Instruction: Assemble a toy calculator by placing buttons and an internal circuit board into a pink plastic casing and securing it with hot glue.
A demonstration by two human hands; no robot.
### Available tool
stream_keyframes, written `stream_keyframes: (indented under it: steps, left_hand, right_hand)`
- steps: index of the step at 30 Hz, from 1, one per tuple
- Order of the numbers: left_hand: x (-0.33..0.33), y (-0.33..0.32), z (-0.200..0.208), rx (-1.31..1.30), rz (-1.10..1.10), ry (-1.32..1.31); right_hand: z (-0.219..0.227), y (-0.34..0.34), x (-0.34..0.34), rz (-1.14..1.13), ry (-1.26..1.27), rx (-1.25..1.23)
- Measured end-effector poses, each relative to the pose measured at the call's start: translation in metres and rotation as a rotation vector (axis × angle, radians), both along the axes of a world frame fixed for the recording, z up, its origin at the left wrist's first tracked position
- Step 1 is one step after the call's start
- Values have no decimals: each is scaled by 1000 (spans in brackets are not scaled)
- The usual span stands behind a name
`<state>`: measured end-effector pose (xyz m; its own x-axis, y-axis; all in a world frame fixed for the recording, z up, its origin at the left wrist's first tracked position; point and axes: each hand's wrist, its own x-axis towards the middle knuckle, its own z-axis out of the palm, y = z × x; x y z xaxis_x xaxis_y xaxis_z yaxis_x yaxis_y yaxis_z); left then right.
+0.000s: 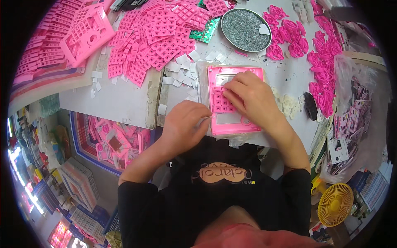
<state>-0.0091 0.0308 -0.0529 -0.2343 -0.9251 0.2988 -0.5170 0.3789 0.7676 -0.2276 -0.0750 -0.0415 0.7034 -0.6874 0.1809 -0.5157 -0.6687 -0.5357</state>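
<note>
A pink rectangular plastic casing point(235, 129) lies on the worktable in front of me, over a sheet of clear wrapping. Inside its left half sits a pink key grid point(221, 104) with rows of square openings. My right hand point(254, 99) reaches over the casing from the right, fingers bent and closed at the grid's upper right edge. Beside the casing's lower left edge, my left hand point(186, 124) is closed, thumb against curled fingers. Whatever lies between those fingertips, if anything, is too small to make out.
Loose pink key grids point(161, 29) pile up at the far left, near scattered white paper squares point(182, 70). A round tray of small screws point(246, 31) stands behind the casing. Pink ring-shaped parts point(291, 33) lie right of it; a blue-rimmed basket point(76, 136) sits lower left.
</note>
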Motion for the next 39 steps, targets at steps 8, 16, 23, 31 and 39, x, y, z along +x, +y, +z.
stream_keyframes:
  steps: [8,16,23,31,39]
  left_hand:
    - [-9,-6,1,-143,-103,-267]
    - [4,-11,11,-115,-96,-190]
    - [58,-90,44,-289,90,-310]
    - [126,-197,40,-131,335,-361]
    - [117,-227,40,-42,320,-274]
  right_hand:
    - [3,14,-18,10,-109,-149]
    - [7,45,-11,258,363,-42]
    - [13,42,-11,310,435,-23]
    - [20,45,-14,291,351,-33]
    - [15,51,-16,350,423,4]
